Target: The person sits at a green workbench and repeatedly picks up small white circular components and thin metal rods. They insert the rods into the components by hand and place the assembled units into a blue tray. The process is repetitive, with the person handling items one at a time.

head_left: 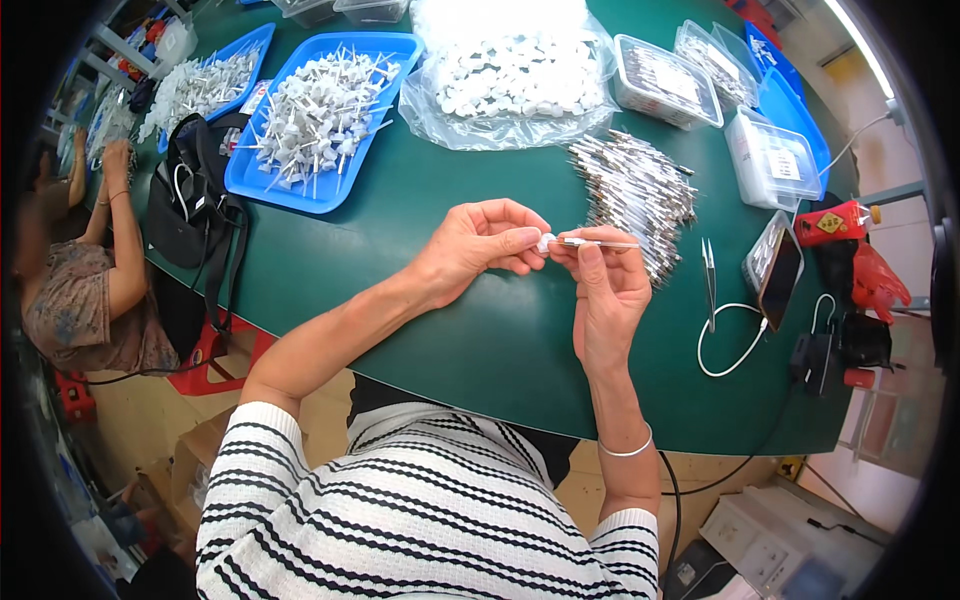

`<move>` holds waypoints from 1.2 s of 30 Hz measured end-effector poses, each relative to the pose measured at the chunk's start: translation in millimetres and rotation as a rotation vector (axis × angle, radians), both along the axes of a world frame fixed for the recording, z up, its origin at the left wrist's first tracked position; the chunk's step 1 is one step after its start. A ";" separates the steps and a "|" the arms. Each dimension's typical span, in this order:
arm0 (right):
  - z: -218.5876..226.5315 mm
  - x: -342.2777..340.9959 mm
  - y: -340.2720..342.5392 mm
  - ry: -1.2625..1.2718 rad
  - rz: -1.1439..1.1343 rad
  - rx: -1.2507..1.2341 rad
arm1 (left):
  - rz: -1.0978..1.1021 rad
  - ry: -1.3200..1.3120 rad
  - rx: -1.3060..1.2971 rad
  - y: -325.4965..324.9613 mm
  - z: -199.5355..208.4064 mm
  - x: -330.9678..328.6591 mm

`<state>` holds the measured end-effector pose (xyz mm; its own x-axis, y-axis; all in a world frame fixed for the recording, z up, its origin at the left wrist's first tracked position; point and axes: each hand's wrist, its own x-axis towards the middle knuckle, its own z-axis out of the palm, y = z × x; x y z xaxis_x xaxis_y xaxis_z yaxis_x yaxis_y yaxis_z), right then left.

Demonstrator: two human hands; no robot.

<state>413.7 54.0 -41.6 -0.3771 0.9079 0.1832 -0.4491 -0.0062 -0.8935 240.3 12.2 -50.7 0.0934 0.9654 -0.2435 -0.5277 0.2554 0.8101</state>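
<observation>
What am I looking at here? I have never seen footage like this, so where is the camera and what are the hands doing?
The camera sits on a person's head and looks down through a fisheye lens, so straight edges bend near the rim. No machine is involved, only two bare hands above a dark green table. The left hand pinches a small white plastic cap; the right hand holds a thin silver metal pin against it. Behind lie a pile of similar silver pins, a clear bag of white caps and a blue plastic tray of assembled white pieces. Metal tweezers and a phone lie at the right. Another person sits at the left.
</observation>
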 end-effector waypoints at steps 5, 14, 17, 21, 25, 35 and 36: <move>-0.4 -1.8 -0.8 0.012 -0.007 -0.025 | 0.022 0.024 0.062 -2.1 0.9 5.3; 9.8 4.0 -1.5 -0.137 -0.086 0.154 | -0.061 -0.175 -0.027 -0.2 0.6 -3.4; 10.5 3.5 -3.4 -0.164 -0.115 0.188 | -0.055 -0.171 -0.026 -1.5 0.5 -2.7; 9.9 4.0 -4.1 -0.194 -0.150 0.230 | -0.063 -0.126 -0.009 -1.3 1.2 -0.5; 6.0 5.0 -3.6 -0.262 -0.168 0.290 | -0.069 -0.132 -0.007 -2.0 0.2 -1.1; 4.9 4.4 -4.7 -0.325 -0.197 0.329 | -0.065 -0.130 -0.016 -3.1 0.3 -0.6; 5.2 4.3 -4.5 -0.326 -0.197 0.332 | -0.067 -0.129 -0.016 -3.1 0.5 -0.6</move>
